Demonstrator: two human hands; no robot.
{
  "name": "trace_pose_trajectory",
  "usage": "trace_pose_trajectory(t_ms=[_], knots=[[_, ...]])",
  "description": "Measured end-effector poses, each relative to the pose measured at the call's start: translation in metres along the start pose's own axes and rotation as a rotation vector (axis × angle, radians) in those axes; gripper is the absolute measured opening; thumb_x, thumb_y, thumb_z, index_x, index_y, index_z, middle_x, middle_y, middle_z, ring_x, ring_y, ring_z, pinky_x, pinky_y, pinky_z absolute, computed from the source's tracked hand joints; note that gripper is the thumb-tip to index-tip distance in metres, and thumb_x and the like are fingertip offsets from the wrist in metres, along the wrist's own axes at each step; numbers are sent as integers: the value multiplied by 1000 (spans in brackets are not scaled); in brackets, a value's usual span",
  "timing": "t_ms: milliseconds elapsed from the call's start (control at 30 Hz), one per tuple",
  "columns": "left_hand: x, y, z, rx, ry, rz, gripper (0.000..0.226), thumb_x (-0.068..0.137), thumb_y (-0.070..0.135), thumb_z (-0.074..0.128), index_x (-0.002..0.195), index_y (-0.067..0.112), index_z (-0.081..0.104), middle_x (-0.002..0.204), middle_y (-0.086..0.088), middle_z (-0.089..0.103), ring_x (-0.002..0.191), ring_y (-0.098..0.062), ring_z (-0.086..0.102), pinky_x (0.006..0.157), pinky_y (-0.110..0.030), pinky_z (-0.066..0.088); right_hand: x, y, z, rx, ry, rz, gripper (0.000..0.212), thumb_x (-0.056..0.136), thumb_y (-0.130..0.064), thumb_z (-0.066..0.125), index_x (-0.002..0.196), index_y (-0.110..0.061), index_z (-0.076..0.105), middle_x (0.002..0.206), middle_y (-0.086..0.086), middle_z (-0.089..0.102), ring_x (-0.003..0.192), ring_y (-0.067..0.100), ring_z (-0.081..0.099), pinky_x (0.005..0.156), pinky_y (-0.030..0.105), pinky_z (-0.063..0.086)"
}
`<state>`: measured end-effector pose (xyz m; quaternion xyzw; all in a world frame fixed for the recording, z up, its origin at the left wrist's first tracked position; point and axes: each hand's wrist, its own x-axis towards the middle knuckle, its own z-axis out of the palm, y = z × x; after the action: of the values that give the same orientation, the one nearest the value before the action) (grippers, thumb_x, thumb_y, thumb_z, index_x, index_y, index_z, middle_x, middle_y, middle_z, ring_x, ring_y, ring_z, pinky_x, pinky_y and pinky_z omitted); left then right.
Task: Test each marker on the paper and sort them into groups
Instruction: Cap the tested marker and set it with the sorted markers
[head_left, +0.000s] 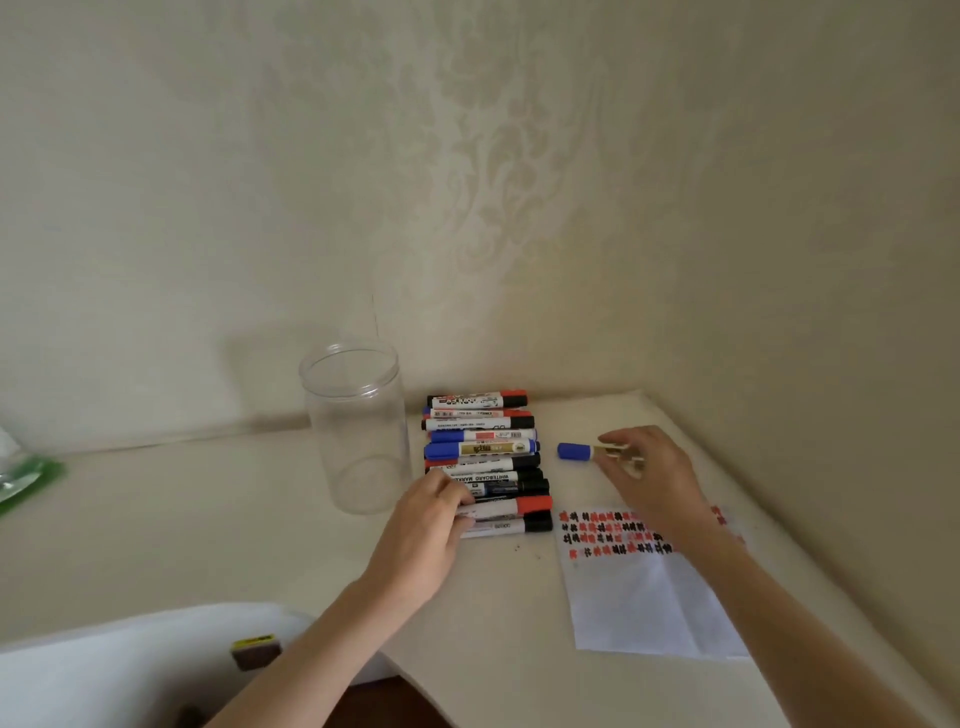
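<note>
Several markers (485, 457) with red, black and blue caps lie side by side in a pile at the middle of the table. My left hand (434, 519) rests its curled fingers on the left ends of the nearest markers in the pile. My right hand (647, 470) pinches a blue-capped marker (576, 451) by its barrel, cap pointing left, low over the table to the right of the pile. A white sheet of paper (649, 603) with rows of red and black test scribbles lies under my right forearm.
A clear empty plastic jar (358, 431) stands upright just left of the pile. The wall corner closes in behind and to the right. A green and clear object (26, 473) sits at the far left. A white surface with a small dark block (257, 649) is at lower left.
</note>
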<state>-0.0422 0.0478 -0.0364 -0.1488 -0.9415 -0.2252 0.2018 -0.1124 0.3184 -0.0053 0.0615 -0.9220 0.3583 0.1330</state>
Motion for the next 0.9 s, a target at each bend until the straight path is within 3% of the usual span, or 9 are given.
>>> trace_pose_trajectory(t_ms=[100, 200, 333, 500, 533, 633, 733, 833, 900], knots=[[-1, 10, -2, -88, 54, 4, 15, 90, 10, 67, 103, 8, 60, 105, -3, 60, 83, -14, 62, 69, -16, 44, -45, -30, -2, 320, -151, 180, 23, 91, -40, 61, 94, -19, 71, 78, -7, 67, 62, 7, 59, 63, 21, 53], [-2, 28, -1, -174, 79, -19, 14, 93, 17, 64, 103, 10, 59, 94, 5, 58, 74, -7, 54, 62, -10, 38, -83, -52, 7, 624, -289, 367, 28, 93, -35, 62, 90, -9, 73, 70, 2, 63, 58, 11, 53, 58, 22, 48], [-14, 58, 1, -282, 71, 41, 12, 91, 20, 68, 97, 14, 60, 87, 8, 61, 71, -3, 56, 63, -7, 40, -102, -74, 22, 856, -336, 420, 28, 98, -23, 58, 97, 2, 71, 74, 2, 62, 63, 10, 50, 57, 21, 44], [-29, 59, -15, -378, -8, 32, 11, 92, 36, 65, 96, 26, 62, 89, 17, 62, 79, -2, 62, 65, -10, 45, -104, -79, 5, 722, -327, 390, 27, 102, -20, 47, 104, -4, 69, 101, 11, 74, 97, 20, 69, 86, 33, 55], [-32, 55, -18, -360, -9, 26, 7, 92, 34, 64, 96, 29, 61, 92, 18, 61, 81, -1, 61, 67, -10, 45, -105, -78, -2, 725, -332, 401, 27, 103, -19, 43, 105, -3, 65, 100, 14, 74, 96, 23, 70, 88, 35, 55], [-35, 44, -25, -300, 66, 34, 16, 92, 19, 65, 108, 22, 61, 106, 14, 56, 85, 2, 58, 74, -11, 44, -111, -75, -22, 486, -410, 299, 26, 104, -22, 40, 90, -12, 60, 75, 8, 65, 67, 20, 63, 69, 31, 51], [-28, 45, -29, -192, 83, 164, 34, 94, 23, 61, 126, 16, 55, 126, 6, 52, 112, -3, 52, 94, -14, 42, -116, -70, -32, 126, -450, 80, 32, 100, -27, 49, 71, -16, 57, 63, -5, 48, 59, 9, 44, 61, 26, 37], [-21, 55, -28, -68, -70, 347, 36, 97, 33, 54, 131, 18, 54, 125, 7, 56, 114, -5, 50, 97, -21, 42, -117, -71, -37, 247, -401, 71, 11, 91, -30, 67, 90, -27, 77, 65, -21, 66, 63, -6, 57, 62, 9, 40], [-21, 64, -27, -105, -169, 322, 25, 101, 31, 49, 122, 20, 56, 111, 7, 60, 99, -7, 55, 85, -23, 45, -116, -71, -38, 451, -270, 149, 6, 84, -31, 75, 83, -26, 78, 67, -11, 70, 60, 0, 57, 62, 16, 44]])
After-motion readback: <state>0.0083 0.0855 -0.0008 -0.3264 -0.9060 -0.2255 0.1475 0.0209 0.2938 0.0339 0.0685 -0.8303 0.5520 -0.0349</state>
